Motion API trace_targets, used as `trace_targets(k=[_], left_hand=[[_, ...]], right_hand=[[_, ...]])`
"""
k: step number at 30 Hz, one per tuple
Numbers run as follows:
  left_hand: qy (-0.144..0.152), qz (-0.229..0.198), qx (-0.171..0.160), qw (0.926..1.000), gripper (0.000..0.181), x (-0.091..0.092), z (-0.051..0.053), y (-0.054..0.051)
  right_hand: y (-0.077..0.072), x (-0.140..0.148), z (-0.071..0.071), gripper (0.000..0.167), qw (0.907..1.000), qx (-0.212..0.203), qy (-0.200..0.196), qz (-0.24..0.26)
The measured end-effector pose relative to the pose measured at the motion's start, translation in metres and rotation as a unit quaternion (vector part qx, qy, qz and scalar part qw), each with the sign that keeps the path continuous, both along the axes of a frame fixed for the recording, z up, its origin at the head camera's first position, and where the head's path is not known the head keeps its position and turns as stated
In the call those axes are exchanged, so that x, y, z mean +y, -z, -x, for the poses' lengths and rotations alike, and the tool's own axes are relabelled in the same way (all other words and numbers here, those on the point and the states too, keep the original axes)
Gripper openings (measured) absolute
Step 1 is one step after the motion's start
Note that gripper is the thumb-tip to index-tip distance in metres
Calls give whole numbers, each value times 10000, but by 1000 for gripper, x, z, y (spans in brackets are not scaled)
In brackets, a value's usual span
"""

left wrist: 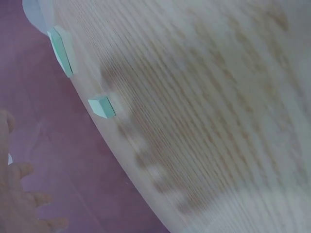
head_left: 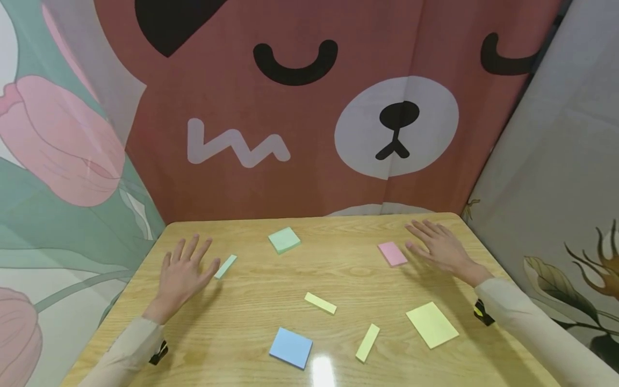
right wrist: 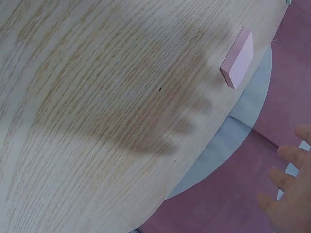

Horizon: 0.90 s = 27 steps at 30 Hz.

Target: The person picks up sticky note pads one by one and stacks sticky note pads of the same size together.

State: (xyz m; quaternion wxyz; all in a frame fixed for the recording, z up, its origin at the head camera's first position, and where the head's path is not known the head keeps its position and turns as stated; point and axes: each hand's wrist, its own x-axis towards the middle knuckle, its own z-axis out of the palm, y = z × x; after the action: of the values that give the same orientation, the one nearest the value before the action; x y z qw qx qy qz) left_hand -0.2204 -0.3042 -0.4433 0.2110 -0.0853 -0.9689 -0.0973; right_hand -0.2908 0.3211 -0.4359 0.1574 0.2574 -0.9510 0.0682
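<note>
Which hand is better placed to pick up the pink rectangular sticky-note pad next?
Probably the right hand: open, empty and just beside the pink pad, while the left hand is across the wood-grained table.

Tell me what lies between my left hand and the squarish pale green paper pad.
A narrow, pale green paper strip lies between your left hand and the squarish pad, seen in the head view.
</note>
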Motion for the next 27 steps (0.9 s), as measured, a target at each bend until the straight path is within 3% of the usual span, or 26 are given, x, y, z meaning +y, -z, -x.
trace_targets(k=[16, 21, 27], left_hand=[[-80, 13, 308, 9995, 61, 5, -9, 4], [-73, 23, 234, 9997, 61, 8, -10, 4], [-56, 34, -92, 9999, 61, 11, -13, 7]], right_hand=[[8, -7, 7, 59, 9990, -222, -379, 24], [9, -9, 6, 58, 9988, -228, -438, 28], [8, -12, 5, 57, 9977, -210, -617, 159]])
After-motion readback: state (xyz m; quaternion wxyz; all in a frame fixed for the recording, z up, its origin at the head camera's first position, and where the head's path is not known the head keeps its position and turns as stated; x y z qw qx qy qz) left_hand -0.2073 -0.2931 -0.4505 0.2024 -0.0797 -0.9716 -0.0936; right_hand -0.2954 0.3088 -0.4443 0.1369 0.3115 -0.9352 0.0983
